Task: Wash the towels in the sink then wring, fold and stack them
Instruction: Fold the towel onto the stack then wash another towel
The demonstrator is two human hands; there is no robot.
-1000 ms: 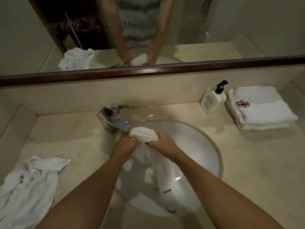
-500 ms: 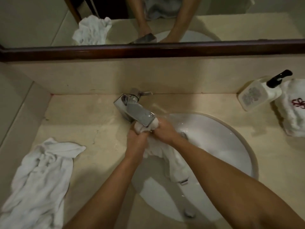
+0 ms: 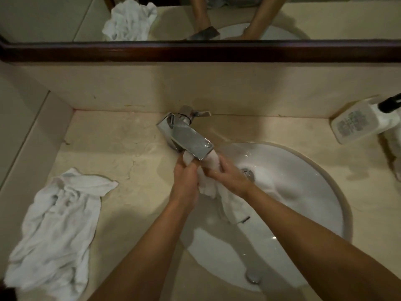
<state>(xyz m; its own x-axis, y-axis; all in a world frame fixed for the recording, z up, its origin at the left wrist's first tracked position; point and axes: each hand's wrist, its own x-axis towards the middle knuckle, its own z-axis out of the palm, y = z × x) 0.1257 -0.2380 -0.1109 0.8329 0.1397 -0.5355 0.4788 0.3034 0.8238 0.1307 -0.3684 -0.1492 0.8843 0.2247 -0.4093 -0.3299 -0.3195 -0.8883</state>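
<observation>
I had both bare forearms stretched forward and converging, my left hand (image 3: 184, 177) and right hand (image 3: 227, 177) side by side with fingers curled tight around the same bunched towel (image 3: 208, 187), knuckles up.

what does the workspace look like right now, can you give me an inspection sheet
surface: beige stone counter, wet near the faucet
job's things: white towel bunched under the faucet over the sink; crumpled towel on the counter at left
clutter: pump bottle at right
grippers: left hand and right hand both grip the towel
cables: nothing seen
surroundings: mirror with dark frame behind
</observation>
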